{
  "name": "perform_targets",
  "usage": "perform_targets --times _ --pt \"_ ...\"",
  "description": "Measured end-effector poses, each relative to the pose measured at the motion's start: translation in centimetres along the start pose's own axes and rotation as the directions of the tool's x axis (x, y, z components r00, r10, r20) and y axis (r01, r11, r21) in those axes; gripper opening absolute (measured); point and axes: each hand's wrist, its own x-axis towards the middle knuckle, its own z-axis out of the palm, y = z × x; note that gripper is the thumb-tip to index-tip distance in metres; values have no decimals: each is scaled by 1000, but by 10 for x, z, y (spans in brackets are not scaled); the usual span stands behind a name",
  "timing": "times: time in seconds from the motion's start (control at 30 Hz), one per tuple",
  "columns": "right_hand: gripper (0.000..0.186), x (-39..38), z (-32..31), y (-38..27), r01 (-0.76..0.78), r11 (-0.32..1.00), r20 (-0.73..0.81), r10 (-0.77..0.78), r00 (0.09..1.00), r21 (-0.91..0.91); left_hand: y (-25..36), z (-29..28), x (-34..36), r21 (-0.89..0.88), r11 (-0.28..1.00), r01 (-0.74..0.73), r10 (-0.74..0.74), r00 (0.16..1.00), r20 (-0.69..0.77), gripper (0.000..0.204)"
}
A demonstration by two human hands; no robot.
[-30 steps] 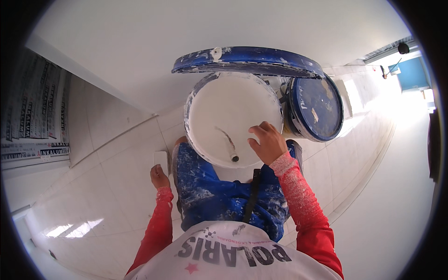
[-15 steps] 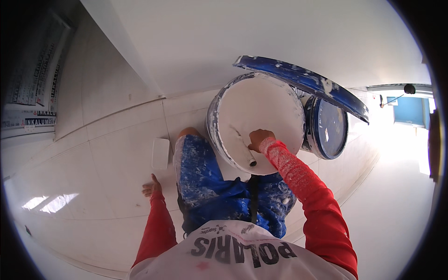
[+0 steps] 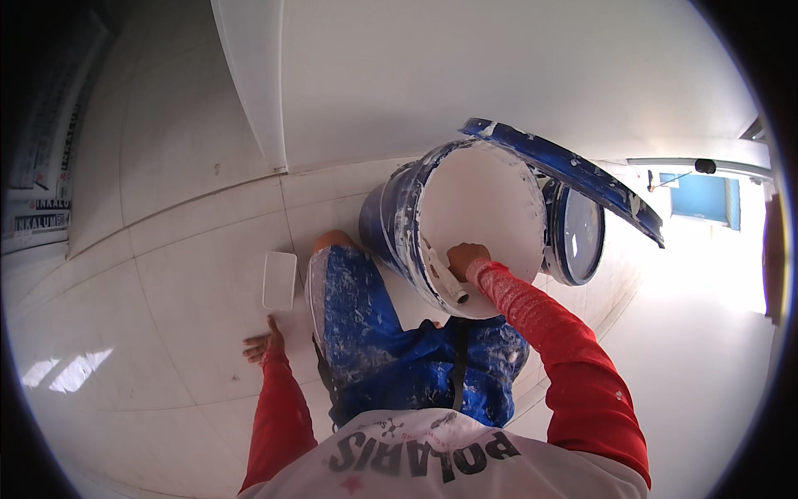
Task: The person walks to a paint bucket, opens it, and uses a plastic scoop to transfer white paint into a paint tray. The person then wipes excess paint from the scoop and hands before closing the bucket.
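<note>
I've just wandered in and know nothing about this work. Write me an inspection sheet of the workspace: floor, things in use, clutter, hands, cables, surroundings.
Surface: pale tiled floor, sunlit patches at left.
Things in use: round blue bucket smeared white, with white material inside; pale stick-like handle by its near rim.
Clutter: flat white rounded rectangle on the floor, kind unclear; round blue lid splashed white, seen edge-on; lidded dark blue second bucket.
Hands: bare left hand open, near the white rectangle; bare right hand curled inside the bucket's outline, any grip hidden.
Cables: nothing seen that is clearly one.
Surroundings: plain white wall ahead; blue panel in the bright area far right.
</note>
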Motion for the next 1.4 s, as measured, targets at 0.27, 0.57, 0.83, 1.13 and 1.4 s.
perform_targets --times 0.27,0.57,0.83,1.13,1.4 --pt "62 3 1 1 10 1000 -15 -10 1000 -5 -1 15 2 -5 1000 1 -2 998 -66 138" --pt "67 10 6 2 38 999 -43 -36 998 28 2 6 -4 103 994 20 -23 1000 20 136" --pt "63 14 10 3 40 999 -79 -37 996 32 6 -7 -25 35 999 0 0 1000 0 135" --pt "44 21 12 3 -55 996 -189 67 980 64 -2 16 3 8 1000 3 -2 1000 -26 136" --pt "50 12 2 5 -22 995 -204 40 978 93 -4 24 12 15 999 44 -44 998 -36 138"
